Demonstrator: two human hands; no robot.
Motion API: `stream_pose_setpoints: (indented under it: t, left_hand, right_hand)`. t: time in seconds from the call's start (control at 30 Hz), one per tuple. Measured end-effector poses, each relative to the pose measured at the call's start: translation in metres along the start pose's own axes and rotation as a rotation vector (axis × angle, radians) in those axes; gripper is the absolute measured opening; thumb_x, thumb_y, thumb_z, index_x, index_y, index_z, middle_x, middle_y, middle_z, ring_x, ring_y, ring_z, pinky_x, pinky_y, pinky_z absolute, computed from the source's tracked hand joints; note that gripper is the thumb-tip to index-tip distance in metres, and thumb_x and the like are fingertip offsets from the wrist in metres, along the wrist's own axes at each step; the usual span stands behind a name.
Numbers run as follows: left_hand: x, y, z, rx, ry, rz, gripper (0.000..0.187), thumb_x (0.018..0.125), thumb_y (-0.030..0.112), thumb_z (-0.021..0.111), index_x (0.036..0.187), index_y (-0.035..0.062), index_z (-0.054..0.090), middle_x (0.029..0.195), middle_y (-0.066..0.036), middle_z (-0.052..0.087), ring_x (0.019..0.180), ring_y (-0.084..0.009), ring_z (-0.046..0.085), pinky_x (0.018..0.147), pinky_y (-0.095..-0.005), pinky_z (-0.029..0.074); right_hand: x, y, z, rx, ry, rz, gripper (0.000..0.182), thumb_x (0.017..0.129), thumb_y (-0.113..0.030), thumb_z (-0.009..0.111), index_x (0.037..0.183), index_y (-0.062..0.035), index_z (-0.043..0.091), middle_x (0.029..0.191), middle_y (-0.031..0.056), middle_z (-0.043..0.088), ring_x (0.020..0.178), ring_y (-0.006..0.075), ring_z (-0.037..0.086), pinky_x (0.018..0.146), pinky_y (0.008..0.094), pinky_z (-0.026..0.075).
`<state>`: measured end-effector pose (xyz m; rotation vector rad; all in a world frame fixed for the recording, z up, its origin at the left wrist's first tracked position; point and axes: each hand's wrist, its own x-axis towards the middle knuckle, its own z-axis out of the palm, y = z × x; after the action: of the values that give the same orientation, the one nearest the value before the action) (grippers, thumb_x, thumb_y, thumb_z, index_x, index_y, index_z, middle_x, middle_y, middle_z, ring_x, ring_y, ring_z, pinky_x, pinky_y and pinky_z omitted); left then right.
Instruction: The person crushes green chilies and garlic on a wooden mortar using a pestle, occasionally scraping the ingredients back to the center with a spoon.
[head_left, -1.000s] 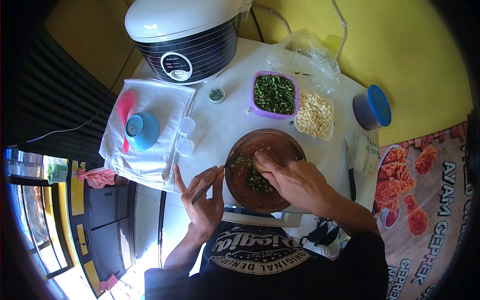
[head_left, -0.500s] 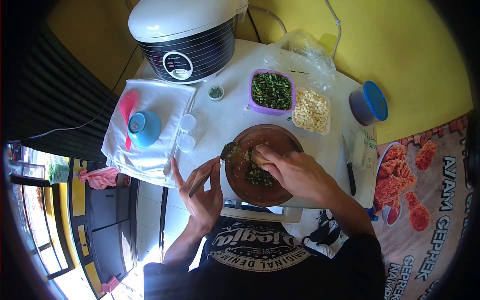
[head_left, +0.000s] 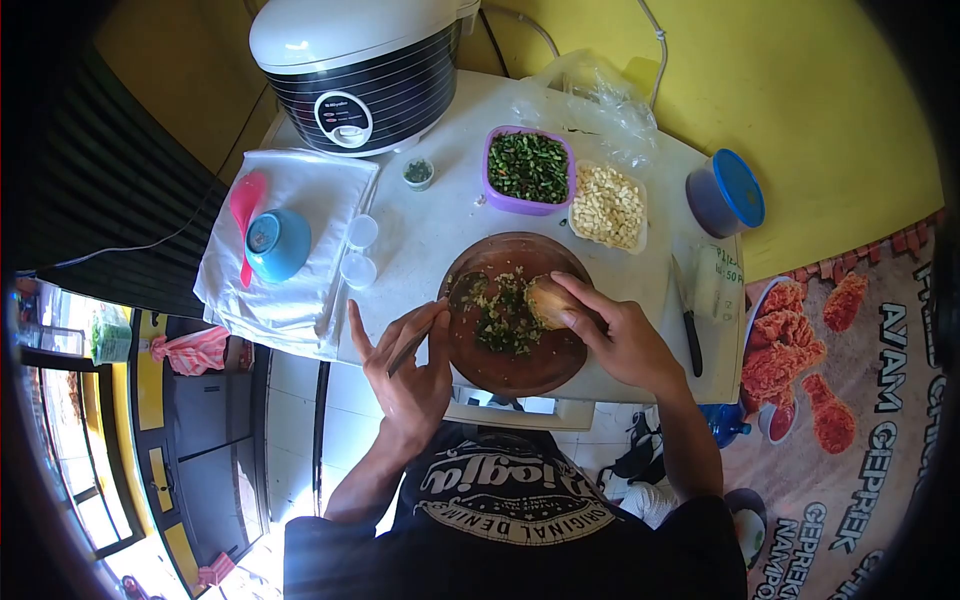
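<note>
A round brown mortar (head_left: 540, 372) stands at the table's front edge with chopped green chillies (head_left: 508, 328) and pale crushed bits inside. My right hand (head_left: 630, 343) grips a wooden pestle (head_left: 549, 303), its head at the right part of the mortar beside the mash. On the other side, my left hand (head_left: 412, 372) pinches a spoon (head_left: 404, 354) by its handle, the index finger stretched away. The spoon's dark bowl reaches over the mortar's left rim, against the mash.
Behind the mortar are a purple tub of cut greens (head_left: 528, 172) and a box of pale chopped pieces (head_left: 608, 207). A knife (head_left: 688, 318) lies right, near a blue-lidded container (head_left: 726, 192). A rice cooker (head_left: 365, 80), blue bowl (head_left: 278, 246) and pink spoon (head_left: 245, 205) are left.
My right hand and the pestle have shifted from the middle of the mortar toward its right side, uncovering more of the mash. The left hand keeps the spoon in nearly the same place.
</note>
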<state>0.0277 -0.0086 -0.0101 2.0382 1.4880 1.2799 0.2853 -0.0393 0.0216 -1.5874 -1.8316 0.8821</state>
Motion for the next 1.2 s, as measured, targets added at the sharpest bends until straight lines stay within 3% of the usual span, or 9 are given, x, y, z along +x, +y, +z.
stream_pose_setpoints:
  t: [0.3, 0.43, 0.6, 0.7, 0.77, 0.87, 0.97, 1.13, 1.2]
  left_hand:
    - [-0.003, -0.010, -0.003, -0.014, -0.027, -0.008, 0.019, 0.087, 0.004, 0.074, 0.105, 0.0100, 0.074, 0.094, -0.005, 0.078, 0.088, -0.0196, 0.075, 0.122, -0.0568, 0.015]
    - [-0.004, -0.012, -0.006, -0.021, -0.037, -0.038, 0.020, 0.087, 0.003, 0.074, 0.105, 0.0099, 0.074, 0.094, -0.005, 0.078, 0.089, -0.0196, 0.075, 0.122, -0.0574, 0.016]
    - [0.001, -0.014, -0.006, -0.037, -0.075, -0.053, 0.020, 0.087, 0.003, 0.074, 0.106, 0.0111, 0.074, 0.096, -0.005, 0.077, 0.090, -0.0194, 0.075, 0.123, -0.0580, 0.015]
    - [0.007, -0.013, -0.003, -0.050, -0.087, -0.053, 0.019, 0.087, 0.003, 0.074, 0.105, 0.0105, 0.074, 0.097, -0.004, 0.077, 0.090, -0.0188, 0.075, 0.123, -0.0581, 0.015]
    - [0.007, -0.014, -0.003, -0.049, -0.086, -0.046, 0.018, 0.087, 0.004, 0.074, 0.104, 0.0105, 0.074, 0.096, -0.004, 0.077, 0.089, -0.0187, 0.075, 0.123, -0.0579, 0.015]
    - [0.007, -0.018, -0.004, -0.031, -0.073, -0.042, 0.017, 0.088, 0.004, 0.074, 0.104, 0.0104, 0.074, 0.095, -0.004, 0.077, 0.089, -0.0187, 0.075, 0.123, -0.0577, 0.015]
    - [0.005, -0.018, -0.003, -0.039, -0.097, -0.038, 0.017, 0.088, 0.004, 0.073, 0.103, 0.0103, 0.074, 0.095, -0.004, 0.077, 0.089, -0.0188, 0.074, 0.123, -0.0575, 0.015]
    - [0.014, -0.016, -0.003, -0.027, -0.069, -0.006, 0.016, 0.088, 0.004, 0.073, 0.103, 0.0096, 0.074, 0.097, -0.003, 0.077, 0.090, -0.0188, 0.074, 0.122, -0.0576, 0.015]
    - [0.016, -0.013, 0.001, -0.033, -0.110, -0.002, 0.015, 0.088, 0.005, 0.073, 0.102, 0.0094, 0.074, 0.098, -0.003, 0.077, 0.091, -0.0188, 0.074, 0.123, -0.0575, 0.013]
  right_hand:
    - [0.017, -0.026, 0.010, -0.542, -0.050, -0.027, 0.044, 0.102, -0.031, 0.056, 0.144, -0.0164, 0.052, 0.079, 0.0222, 0.067, 0.062, 0.0400, 0.066, 0.060, 0.0476, 0.055]
    - [0.022, -0.050, 0.012, -0.666, -0.131, 0.041, 0.044, 0.103, -0.033, 0.054, 0.144, -0.0173, 0.052, 0.082, 0.0224, 0.069, 0.060, 0.0384, 0.067, 0.054, 0.0461, 0.054]
    - [0.025, -0.072, 0.027, -0.947, -0.210, 0.030, 0.050, 0.093, -0.016, 0.058, 0.143, -0.0128, 0.054, 0.097, 0.0216, 0.069, 0.064, 0.0315, 0.071, 0.054, 0.0396, 0.057]
    - [0.040, -0.074, 0.025, -0.910, -0.209, -0.015, 0.055, 0.087, -0.010, 0.059, 0.143, -0.0108, 0.055, 0.101, 0.0216, 0.068, 0.066, 0.0304, 0.072, 0.055, 0.0394, 0.058]
    - [0.040, -0.063, 0.013, -0.870, -0.241, -0.035, 0.052, 0.093, -0.016, 0.059, 0.144, -0.0123, 0.054, 0.096, 0.0221, 0.068, 0.066, 0.0313, 0.072, 0.054, 0.0401, 0.057]
    - [0.029, -0.057, 0.018, -0.829, -0.187, 0.033, 0.044, 0.101, -0.031, 0.057, 0.143, -0.0176, 0.054, 0.076, 0.0177, 0.066, 0.062, 0.0326, 0.069, 0.054, 0.0413, 0.056]
    - [0.037, -0.051, 0.017, -0.743, -0.119, -0.036, 0.044, 0.101, -0.030, 0.056, 0.144, -0.0185, 0.053, 0.069, 0.0171, 0.063, 0.060, 0.0337, 0.068, 0.052, 0.0427, 0.055]
    - [0.045, -0.033, -0.013, -0.288, -0.250, 0.120, 0.045, 0.104, -0.027, 0.054, 0.147, -0.0130, 0.049, 0.085, 0.0258, 0.066, 0.069, 0.0397, 0.065, 0.071, 0.0455, 0.049]
    - [0.041, -0.026, -0.016, -0.208, -0.220, 0.128, 0.046, 0.104, -0.027, 0.053, 0.148, -0.0132, 0.049, 0.084, 0.0260, 0.066, 0.068, 0.0405, 0.064, 0.070, 0.0452, 0.049]
